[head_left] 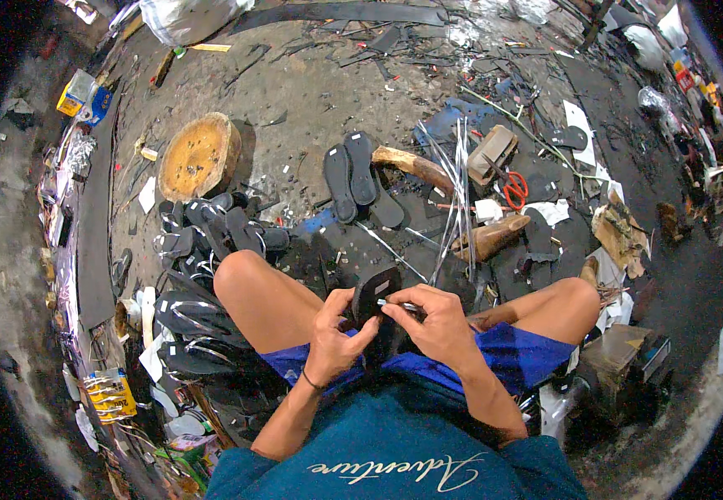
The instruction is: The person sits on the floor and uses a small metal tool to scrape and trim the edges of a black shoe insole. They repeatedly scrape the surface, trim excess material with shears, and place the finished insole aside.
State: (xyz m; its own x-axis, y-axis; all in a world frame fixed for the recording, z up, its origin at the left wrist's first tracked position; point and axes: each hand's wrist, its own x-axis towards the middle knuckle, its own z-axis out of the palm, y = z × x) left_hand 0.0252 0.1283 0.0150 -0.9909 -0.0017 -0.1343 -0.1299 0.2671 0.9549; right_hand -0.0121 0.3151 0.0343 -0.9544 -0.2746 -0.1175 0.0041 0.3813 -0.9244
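Note:
Between my knees, my left hand [334, 340] grips a black sandal sole [368, 293] with a small pale label on it. My right hand [438, 323] pinches a small silvery piece against the sole's edge; it looks like a strap end, though my fingers cover most of it. Just beyond lie several black soles [361, 171], two of them side by side. Long silver strips [460, 196] fan out to their right. A pile of black sandals with silvery straps [188, 317] is stacked beside my left leg.
A round wooden block [197, 157] stands at the far left. To the right are red-handled scissors [515, 193], a wooden foot form [495, 237], a wooden handle-like piece [411, 165] and a brownish block [492, 152]. Scraps and strips litter the floor; a box [615, 360] stands near my right knee.

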